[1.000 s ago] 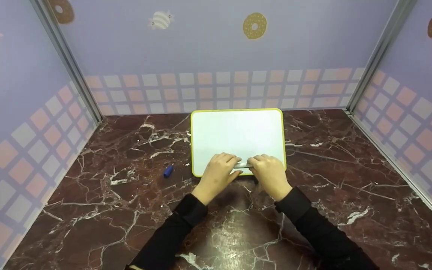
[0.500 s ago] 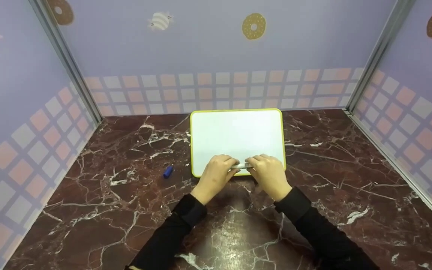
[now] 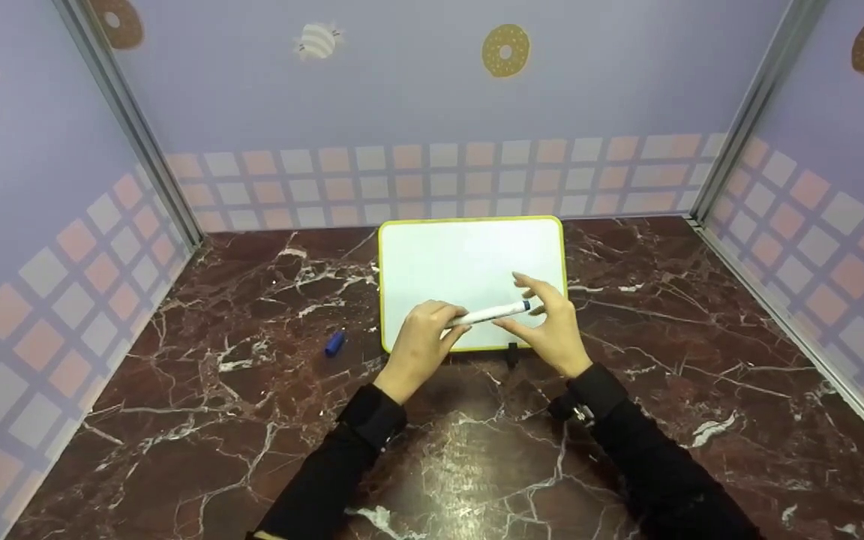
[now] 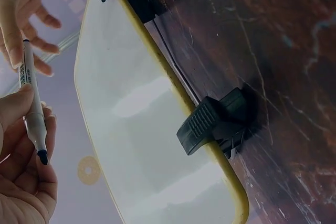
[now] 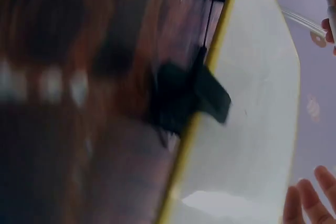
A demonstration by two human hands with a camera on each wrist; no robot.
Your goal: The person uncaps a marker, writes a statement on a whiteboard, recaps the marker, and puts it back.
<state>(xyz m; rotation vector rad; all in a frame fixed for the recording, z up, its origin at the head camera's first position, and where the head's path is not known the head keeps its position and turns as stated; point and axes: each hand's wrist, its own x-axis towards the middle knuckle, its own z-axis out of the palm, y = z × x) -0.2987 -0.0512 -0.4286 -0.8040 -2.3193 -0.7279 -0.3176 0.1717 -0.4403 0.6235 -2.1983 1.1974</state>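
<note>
A white marker (image 3: 490,313) is pinched between the thumb and fingers of my left hand (image 3: 418,341), tilted up to the right in the head view. Its uncapped dark tip (image 4: 43,157) sticks out by the left fingers in the left wrist view. The dark blue rear end (image 3: 526,306) points towards my right hand (image 3: 558,326), whose fingers are spread around that end, the thumb below the barrel. In the right wrist view the right fingertips (image 5: 310,200) hold nothing. A blue cap (image 3: 335,343) lies on the table left of the hands. Behind both hands stands a yellow-edged whiteboard (image 3: 469,262).
Black clips (image 4: 197,127) with small feet hold the whiteboard's lower edge; one clip (image 3: 512,354) shows in the head view below the hands. Dark red marbled table (image 3: 214,450) spreads around, with patterned walls (image 3: 402,90) at the back and sides.
Both hands have lifted from the board's lower edge. The right hand has let go of the marker and spread its fingers, moving slightly right and up. The left hand still holds the marker, now tilted.
</note>
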